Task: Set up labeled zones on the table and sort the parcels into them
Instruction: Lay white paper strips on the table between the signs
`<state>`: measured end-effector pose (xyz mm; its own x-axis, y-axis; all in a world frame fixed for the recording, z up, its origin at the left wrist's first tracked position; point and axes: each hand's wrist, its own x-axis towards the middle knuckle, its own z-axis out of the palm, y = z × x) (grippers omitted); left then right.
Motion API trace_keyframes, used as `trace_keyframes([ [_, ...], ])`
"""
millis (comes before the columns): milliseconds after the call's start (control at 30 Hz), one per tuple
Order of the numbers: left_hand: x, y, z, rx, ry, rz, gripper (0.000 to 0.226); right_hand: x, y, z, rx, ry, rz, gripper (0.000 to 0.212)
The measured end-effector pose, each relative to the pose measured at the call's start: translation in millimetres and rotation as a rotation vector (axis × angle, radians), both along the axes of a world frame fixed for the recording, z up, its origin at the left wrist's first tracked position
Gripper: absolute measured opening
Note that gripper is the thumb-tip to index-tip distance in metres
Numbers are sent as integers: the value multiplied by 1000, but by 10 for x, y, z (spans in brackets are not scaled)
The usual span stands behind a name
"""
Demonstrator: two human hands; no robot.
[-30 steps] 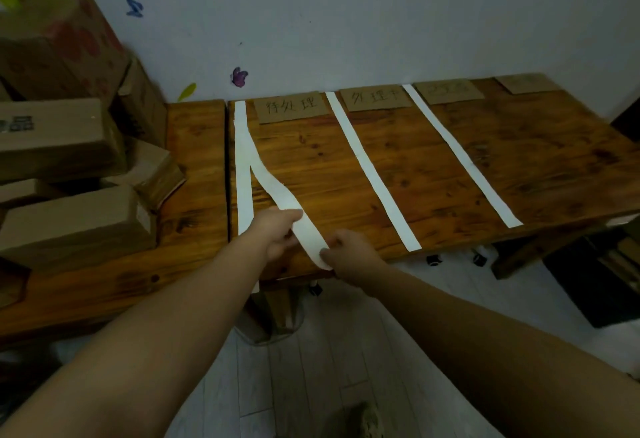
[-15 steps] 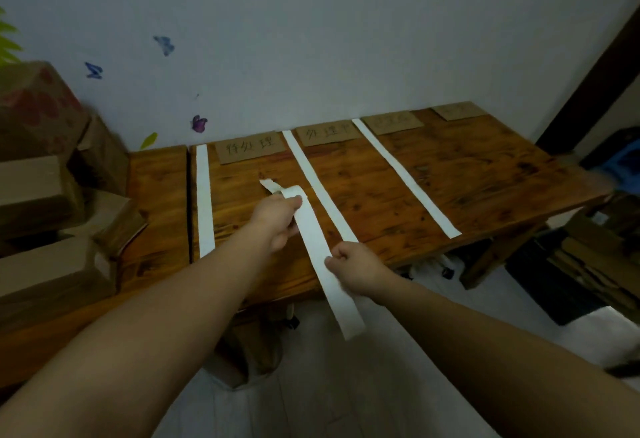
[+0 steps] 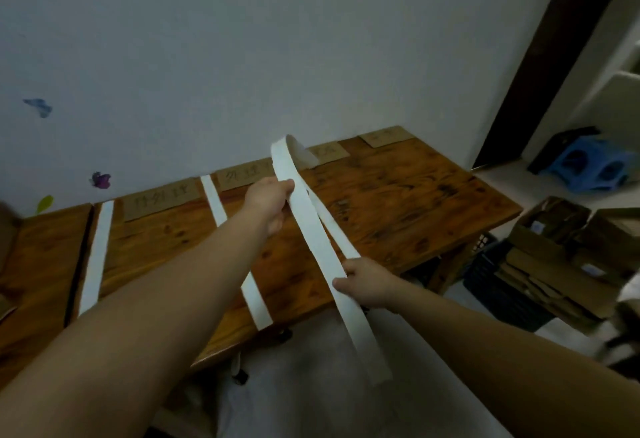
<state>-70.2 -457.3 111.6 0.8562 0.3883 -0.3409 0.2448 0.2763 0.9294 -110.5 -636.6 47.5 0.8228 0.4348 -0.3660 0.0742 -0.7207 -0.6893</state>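
Gripping a strip just below its curled top end, the left hand is holding it above the table. The right hand is pinching it lower down (the tail is hanging past that hand). Laid strips are lying left of both hands, and labels are sitting beyond them.

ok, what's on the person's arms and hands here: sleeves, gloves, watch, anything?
Nothing worn shows. The left forearm and right forearm are bare to the frame edge, with no sleeve cuff in view. The left hand and right hand are bare too: no gloves, watch, wristband or rings visible in this dim picture.
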Motion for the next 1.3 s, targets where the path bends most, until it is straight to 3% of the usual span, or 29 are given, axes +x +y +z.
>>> trace_keyframes([
  [33,123,-114,2,-2,-1,-12,21,93,-131,3,20,-6,-21,5],
  [167,609,-580,-55,17,20,-92,14,563,-388,56,153,-39,-157,9],
  [233,889,-724,-68,38,16,-122,3,806,-485,12,139,-34,-199,15],
  [333,1421,-782,-81,74,-11,-132,10,1181,-667,-109,50,15,-222,24],
  [433,2005,-832,-131,67,-54,-162,10,1688,-772,-186,17,13,-255,10],
  [533,2544,-943,-197,57,-32,-192,21,2244,-800,-148,45,-5,-303,37],
  [733,3472,-1095,-218,102,5,-187,20,3042,-1080,-191,30,12,-310,38],
  [900,4142,-1280,-387,241,32,-147,29,3672,-1319,-329,23,41,-263,41],
  [1167,4780,-1786,-1318,515,205,-139,99,4579,-1791,-949,99,162,-76,38],
  [1233,4813,-1868,-1600,701,312,-257,92,4679,-1859,-1137,66,163,-42,44],
  [1300,4770,-1919,-1852,932,410,-510,80,4728,-1912,-1310,16,140,13,53],
])
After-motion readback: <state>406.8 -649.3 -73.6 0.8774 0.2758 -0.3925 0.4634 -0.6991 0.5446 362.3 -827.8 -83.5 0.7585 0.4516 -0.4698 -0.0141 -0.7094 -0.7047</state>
